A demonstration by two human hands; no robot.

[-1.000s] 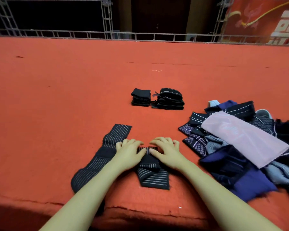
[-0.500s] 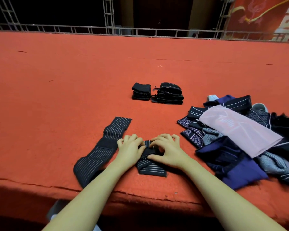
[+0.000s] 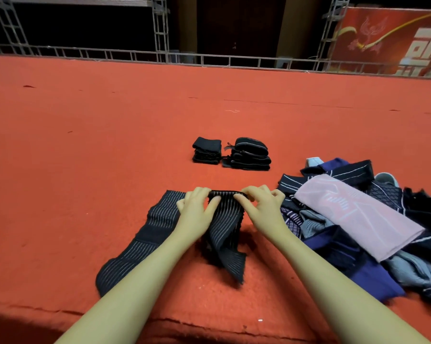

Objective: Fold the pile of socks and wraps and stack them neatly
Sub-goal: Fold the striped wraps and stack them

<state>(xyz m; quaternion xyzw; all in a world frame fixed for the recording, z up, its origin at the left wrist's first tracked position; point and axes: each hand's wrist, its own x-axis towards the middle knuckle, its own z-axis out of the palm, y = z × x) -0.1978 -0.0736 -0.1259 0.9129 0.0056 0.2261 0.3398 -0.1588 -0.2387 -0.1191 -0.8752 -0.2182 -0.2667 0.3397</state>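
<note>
Head view shows the left hand (image 3: 197, 209) and right hand (image 3: 261, 207) both pinching the folded top edge of a black pinstriped elastic wrap (image 3: 224, 227) raised just above the red carpeted tabletop (image 3: 110, 150), beside the unsorted pile (image 3: 358, 219).

You have a black wrap (image 3: 225, 214) with thin pale stripes in front of you, its top edge lifted and its lower end trailing toward you; a longer part lies flat to the left. On your right sits a loose pile (image 3: 363, 219) of dark, purple, grey and pink pieces. Farther off stand two neat black stacks (image 3: 234, 155), side by side.
</note>
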